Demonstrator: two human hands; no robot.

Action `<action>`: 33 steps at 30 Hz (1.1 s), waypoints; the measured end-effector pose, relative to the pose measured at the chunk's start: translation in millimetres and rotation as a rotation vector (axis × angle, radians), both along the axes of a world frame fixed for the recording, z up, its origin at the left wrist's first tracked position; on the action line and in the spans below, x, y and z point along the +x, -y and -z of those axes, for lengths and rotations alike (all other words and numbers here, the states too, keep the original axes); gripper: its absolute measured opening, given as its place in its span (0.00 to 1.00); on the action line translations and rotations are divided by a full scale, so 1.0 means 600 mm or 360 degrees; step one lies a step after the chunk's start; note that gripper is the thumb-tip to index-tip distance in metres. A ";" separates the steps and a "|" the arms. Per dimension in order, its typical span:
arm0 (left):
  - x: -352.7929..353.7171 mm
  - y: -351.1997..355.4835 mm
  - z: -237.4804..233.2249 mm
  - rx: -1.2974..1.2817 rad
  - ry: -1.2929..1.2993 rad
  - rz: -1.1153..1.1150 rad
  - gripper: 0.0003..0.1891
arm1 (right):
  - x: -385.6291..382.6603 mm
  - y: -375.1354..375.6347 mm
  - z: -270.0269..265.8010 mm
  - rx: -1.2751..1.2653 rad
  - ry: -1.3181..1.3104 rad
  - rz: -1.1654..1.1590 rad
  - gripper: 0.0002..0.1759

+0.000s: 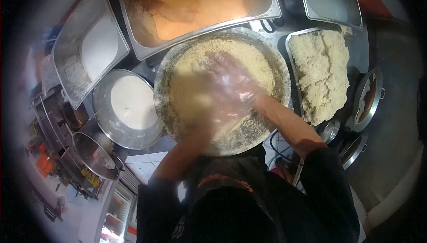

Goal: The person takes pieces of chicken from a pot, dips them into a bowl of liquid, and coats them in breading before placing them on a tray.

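A wide metal bowl stands in front of me, with pale yellow crumbly meal inside. Both my hands wear clear plastic gloves and are in this bowl. My right hand lies on the meal with its fingers stretched out toward the far side, crumbs clinging to the glove. Closer to me, my left hand is smeared by motion and its fingers cannot be made out. I cannot see anything gripped in either hand; the meal right beside them is blurred.
Left of the bowl are a round pan of white powder and a metal bin. A large tray of orange powder stands behind. At right a tray is heaped with yellow crumbly mix, near round pans.
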State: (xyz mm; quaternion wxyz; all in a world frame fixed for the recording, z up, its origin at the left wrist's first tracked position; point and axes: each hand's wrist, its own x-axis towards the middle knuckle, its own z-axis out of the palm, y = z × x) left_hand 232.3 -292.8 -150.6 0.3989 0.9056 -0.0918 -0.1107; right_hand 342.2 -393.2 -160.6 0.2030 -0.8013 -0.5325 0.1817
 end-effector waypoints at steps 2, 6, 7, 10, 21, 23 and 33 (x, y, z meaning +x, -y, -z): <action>0.004 0.006 0.002 -0.0007 -0.0009 0.0024 0.30 | -0.021 0.000 0.014 0.0733 -0.2281 0.0594 0.29; -0.023 -0.027 -0.001 -0.0018 0.0049 -0.0001 0.30 | -0.005 -0.030 0.011 0.0203 0.0167 0.0058 0.31; -0.037 -0.045 -0.004 -0.0025 0.0050 -0.0013 0.30 | -0.010 -0.040 0.013 0.0195 0.0228 -0.0078 0.31; -0.040 -0.060 0.002 -0.0023 0.0045 -0.0032 0.30 | -0.030 -0.050 0.041 0.0269 -0.0304 0.0024 0.31; -0.013 -0.100 -0.053 0.0567 0.1086 -0.0475 0.32 | 0.009 0.050 -0.008 0.0059 0.0517 0.0478 0.22; -0.031 -0.110 0.000 0.0795 0.0834 -0.0561 0.32 | -0.008 0.055 0.012 0.0383 -0.0177 0.0739 0.20; -0.014 -0.031 -0.030 0.0358 0.0062 -0.0111 0.22 | 0.034 -0.017 -0.141 -0.0456 -0.0602 0.0779 0.27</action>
